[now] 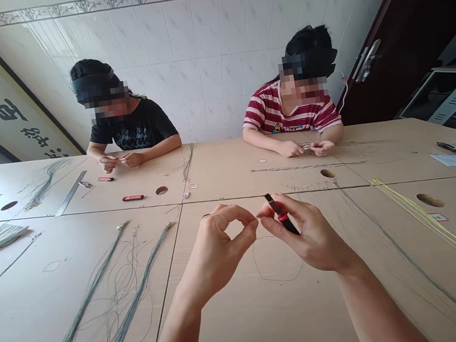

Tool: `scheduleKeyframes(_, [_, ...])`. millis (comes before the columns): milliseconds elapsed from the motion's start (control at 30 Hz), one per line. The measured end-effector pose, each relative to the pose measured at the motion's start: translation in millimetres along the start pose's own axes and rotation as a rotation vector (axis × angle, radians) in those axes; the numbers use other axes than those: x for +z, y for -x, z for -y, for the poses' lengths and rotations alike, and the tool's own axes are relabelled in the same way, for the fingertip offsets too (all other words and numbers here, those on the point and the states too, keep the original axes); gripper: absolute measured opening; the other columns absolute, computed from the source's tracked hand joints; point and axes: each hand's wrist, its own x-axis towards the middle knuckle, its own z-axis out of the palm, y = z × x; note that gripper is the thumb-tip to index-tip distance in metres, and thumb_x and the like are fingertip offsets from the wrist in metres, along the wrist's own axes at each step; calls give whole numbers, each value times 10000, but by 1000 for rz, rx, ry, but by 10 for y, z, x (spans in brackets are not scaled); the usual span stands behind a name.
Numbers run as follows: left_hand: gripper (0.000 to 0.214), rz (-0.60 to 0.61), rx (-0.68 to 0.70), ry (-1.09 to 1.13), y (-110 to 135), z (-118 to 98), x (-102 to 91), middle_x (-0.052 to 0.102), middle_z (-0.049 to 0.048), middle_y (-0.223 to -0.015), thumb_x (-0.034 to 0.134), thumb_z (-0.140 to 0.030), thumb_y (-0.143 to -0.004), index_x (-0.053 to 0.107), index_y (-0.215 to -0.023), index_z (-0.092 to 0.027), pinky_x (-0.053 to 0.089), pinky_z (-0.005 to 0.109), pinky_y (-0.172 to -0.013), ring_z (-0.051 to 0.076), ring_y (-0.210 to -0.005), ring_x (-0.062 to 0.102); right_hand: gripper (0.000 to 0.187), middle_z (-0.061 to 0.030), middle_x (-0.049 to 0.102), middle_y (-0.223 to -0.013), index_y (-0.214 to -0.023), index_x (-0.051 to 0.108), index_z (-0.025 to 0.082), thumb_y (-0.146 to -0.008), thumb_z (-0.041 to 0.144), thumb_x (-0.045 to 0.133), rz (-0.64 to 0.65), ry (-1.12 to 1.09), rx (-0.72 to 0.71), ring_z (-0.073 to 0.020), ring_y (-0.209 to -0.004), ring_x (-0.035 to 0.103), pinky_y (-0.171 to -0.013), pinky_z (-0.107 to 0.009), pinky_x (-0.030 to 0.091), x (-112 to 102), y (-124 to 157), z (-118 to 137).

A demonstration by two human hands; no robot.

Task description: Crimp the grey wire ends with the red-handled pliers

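thin dark cord (279,280) hangs looped at six o'clock from the pinch, over the smooth beige tabletop (271,329). left hand (221,245): fingers pressed together, apparently pinching a cord end. right hand (315,235): fingers pinch just beside, also gripping a black-and-red lighter with metal top (289,226). judged best: light pinch, loop slack, metal clear of cord.

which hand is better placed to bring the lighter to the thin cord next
Probably the right hand: it holds the black-and-red lighter, metal end exposed, while the left hand seems to pinch the thin cord between thumb and forefinger.
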Motion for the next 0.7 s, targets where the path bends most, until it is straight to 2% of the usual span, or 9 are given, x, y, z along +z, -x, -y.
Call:
scheduleKeyframes(233, [140,6,32,-55,-6,-3,-29,621,-1,-803,561,-222,-863,641,-750,-223,355,220,-528,147,-783,532,98,5,597,-841,-923,577,229,-934,321,547,70,-25,44,-122,-755,548,-710,-243,438,-44,3,21])
scheduleKeyframes(400, [157,49,54,-97,25,25,-27,642,7,-817,549,-236,-878,652,-761,-222,385,253,-610,162,-810,535,151,10,516,-774,-843,519,216,-941,331,526,84,15,50,-122,-708,480,-669,-253,411,-39,12,17])
scheduleKeyframes(500, [140,50,26,-105,21,33,-26,659,12,-874,551,-252,-879,657,-791,-231,390,248,-598,171,-848,545,189,12,478,-751,-806,478,217,-949,336,509,71,34,45,-124,-686,443,-642,-255,394,-26,19,8])
scheduleKeyframes(600, [100,64,9,-40,-1,29,-32,679,10,-971,569,-282,-879,662,-882,-245,396,233,-555,163,-853,578,183,10,486,-758,-813,476,221,-953,335,504,36,48,17,-122,-686,454,-636,-251,391,-21,25,3])
scheduleKeyframes(700, [136,81,25,68,-23,29,-39,695,22,-1004,612,-318,-867,666,-964,-239,454,245,-640,174,-909,616,171,7,505,-766,-825,479,224,-955,333,500,8,63,-1,-122,-682,475,-624,-252,393,-23,24,11])
